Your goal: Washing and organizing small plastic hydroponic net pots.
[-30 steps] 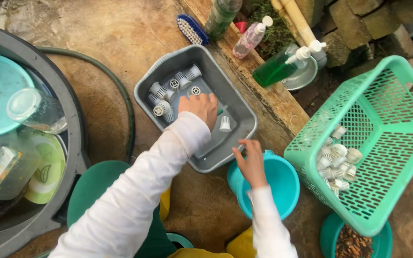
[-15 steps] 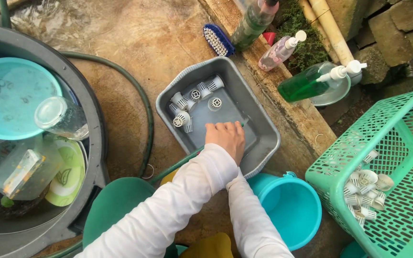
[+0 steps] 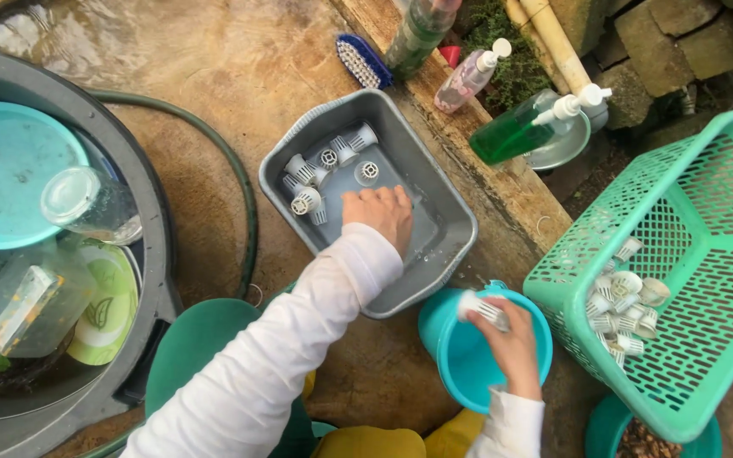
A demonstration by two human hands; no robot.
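Note:
My left hand (image 3: pixel 377 214) reaches palm down into the water of a grey rectangular tub (image 3: pixel 444 222). Its fingers lie just right of several white slotted cups (image 3: pixel 326 170) at the tub's far end, and whether it grips anything is hidden. My right hand (image 3: pixel 511 337) holds one white slotted cup (image 3: pixel 483 308) over the rim of a small blue bucket (image 3: pixel 456 356), right of the tub. Both arms wear white sleeves.
A green mesh basket (image 3: pixel 706 254) with several white cups stands at the right. A large dark basin (image 3: pixel 150 254) with a teal lid, a jar and containers is at the left, and a green hose (image 3: pixel 239 182) curves beside it. A brush (image 3: pixel 362 59) and soap bottles (image 3: pixel 519 127) line the far ledge.
My right hand, out of sight half a second ago, now holds a white cup over the blue bucket. My left hand stays in the tub, slightly nearer the cups.

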